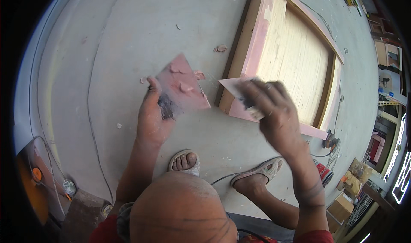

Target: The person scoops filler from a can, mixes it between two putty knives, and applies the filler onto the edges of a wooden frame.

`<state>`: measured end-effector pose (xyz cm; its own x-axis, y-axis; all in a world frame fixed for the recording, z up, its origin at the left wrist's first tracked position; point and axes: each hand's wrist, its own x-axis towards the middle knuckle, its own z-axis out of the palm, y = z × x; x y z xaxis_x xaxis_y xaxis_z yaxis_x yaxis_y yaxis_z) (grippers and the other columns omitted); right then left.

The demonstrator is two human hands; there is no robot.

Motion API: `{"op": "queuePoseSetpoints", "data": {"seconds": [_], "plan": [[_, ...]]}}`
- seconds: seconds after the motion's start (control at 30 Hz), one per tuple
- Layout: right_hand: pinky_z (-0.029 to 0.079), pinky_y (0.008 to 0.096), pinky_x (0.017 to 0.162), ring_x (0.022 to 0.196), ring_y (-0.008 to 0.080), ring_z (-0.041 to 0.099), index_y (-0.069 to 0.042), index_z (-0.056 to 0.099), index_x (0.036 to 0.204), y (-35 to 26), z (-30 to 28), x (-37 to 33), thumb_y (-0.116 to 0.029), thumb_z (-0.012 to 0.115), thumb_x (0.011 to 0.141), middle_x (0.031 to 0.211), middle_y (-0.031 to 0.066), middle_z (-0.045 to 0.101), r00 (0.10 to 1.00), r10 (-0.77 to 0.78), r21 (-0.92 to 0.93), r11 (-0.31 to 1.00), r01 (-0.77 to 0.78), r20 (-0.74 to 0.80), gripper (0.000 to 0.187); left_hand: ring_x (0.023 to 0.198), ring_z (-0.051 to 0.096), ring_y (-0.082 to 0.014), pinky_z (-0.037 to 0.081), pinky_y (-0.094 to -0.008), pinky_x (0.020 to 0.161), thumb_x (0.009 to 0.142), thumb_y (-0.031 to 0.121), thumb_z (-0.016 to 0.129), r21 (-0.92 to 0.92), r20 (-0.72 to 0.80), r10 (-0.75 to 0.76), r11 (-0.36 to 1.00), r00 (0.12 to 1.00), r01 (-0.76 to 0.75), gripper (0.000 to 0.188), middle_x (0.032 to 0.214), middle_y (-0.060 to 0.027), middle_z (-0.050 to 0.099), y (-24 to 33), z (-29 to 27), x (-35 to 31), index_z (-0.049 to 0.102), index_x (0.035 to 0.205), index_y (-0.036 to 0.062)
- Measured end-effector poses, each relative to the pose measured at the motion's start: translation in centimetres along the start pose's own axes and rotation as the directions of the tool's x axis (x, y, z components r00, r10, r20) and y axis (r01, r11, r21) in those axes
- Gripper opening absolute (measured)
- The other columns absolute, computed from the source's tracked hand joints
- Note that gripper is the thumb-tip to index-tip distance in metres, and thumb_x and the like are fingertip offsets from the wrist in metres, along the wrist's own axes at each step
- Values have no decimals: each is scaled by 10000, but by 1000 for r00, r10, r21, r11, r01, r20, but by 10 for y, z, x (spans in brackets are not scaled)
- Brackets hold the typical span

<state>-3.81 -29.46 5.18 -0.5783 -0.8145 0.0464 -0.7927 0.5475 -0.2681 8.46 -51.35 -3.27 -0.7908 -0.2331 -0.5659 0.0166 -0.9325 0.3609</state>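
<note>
My left hand (153, 114), thumb up at the side, holds a flat square putty board (182, 78) with lumps of pink putty on its face. A dark patch shows at its lower edge beside my palm. My right hand (274, 108), slightly blurred, is closed round a putty knife (232, 85), whose pale blade points left toward the board without touching it. A shallow wooden frame with a panel inside (291, 58) lies on the floor beyond the right hand. Pink putty coats much of its rim. The knife overlaps its near left corner in view.
A dried putty lump (220, 48) and smaller crumbs lie on the grey floor (128, 41). A power tool (330, 141) with a cord sits by the frame's near right corner, a red can (323, 173) below it. Cardboard boxes (341, 206) stand at the right. Cords cross the floor.
</note>
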Motion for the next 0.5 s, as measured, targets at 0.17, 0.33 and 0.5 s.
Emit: {"op": "queuePoseSetpoints", "data": {"seconds": [0.17, 0.33, 0.5], "plan": [[517, 407, 879, 1013, 306, 598, -81, 649, 1182, 39, 7, 11, 96, 572, 764, 1153, 85, 654, 995, 98, -76, 992, -97, 2, 460, 1091, 595, -248, 467, -470, 1028, 1032, 514, 411, -74, 90, -171, 981, 981, 177, 576, 1167, -102, 586, -16, 0, 1, 452, 1371, 50], [502, 403, 879, 1062, 302, 586, -92, 653, 1148, 39, 26, 2, 43, 614, 766, 1156, 71, 642, 998, 54, -142, 989, -50, 27, 407, 1075, 596, -221, 471, -441, 1017, 1040, 505, 398, -9, 231, -181, 982, 956, 188, 551, 1122, -86, 607, -25, -6, 6, 467, 1339, 48], [495, 389, 836, 1033, 279, 586, -102, 671, 1113, 9, 17, -19, -19, 628, 776, 1150, 70, 644, 987, 39, -63, 998, -30, 155, 350, 1079, 595, -221, 468, -435, 1016, 1041, 509, 404, -60, 252, -195, 974, 948, 217, 549, 1099, -86, 613, -22, -5, 10, 467, 1342, 54]]}}
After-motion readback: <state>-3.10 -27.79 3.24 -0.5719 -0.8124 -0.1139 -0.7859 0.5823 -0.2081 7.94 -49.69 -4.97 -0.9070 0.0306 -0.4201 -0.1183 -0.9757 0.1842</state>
